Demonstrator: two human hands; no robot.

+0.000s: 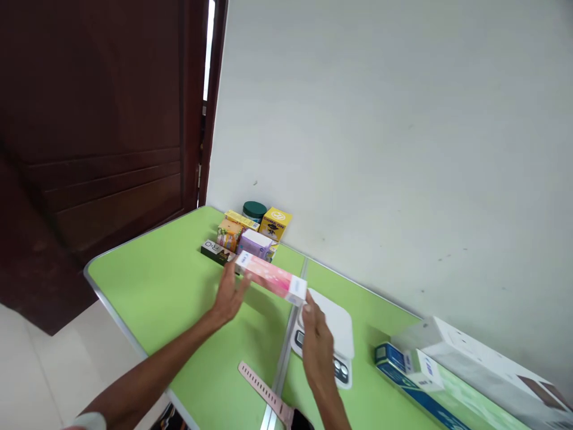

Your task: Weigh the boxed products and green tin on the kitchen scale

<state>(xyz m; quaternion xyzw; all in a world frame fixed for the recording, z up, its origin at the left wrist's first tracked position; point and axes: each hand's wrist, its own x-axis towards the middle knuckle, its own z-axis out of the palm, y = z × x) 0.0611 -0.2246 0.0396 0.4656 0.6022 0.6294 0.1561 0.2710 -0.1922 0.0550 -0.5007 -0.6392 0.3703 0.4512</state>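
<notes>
A long pink and white carton (pixel 274 278) is held level above the green table by its two ends. The fingers of my left hand (pixel 230 295) grip its left end. At its right end my right hand (pixel 317 337) closes on the carton, fingers partly behind it. Below and behind my right hand, a white kitchen scale (pixel 338 328) lies on the table, its display and buttons partly covered. Nearer to me rests a smartwatch with a pink strap (pixel 264 385), its dark face cut by the frame's lower edge.
Several small boxes, among them a purple one (pixel 253 243) and a yellow one (pixel 275 224), stand with a green-lidded jar (pixel 255 210) at the far corner. To the right lie a blue carton (pixel 394 361), a green one (pixel 465 388) and a long white box (pixel 483 364) by the wall.
</notes>
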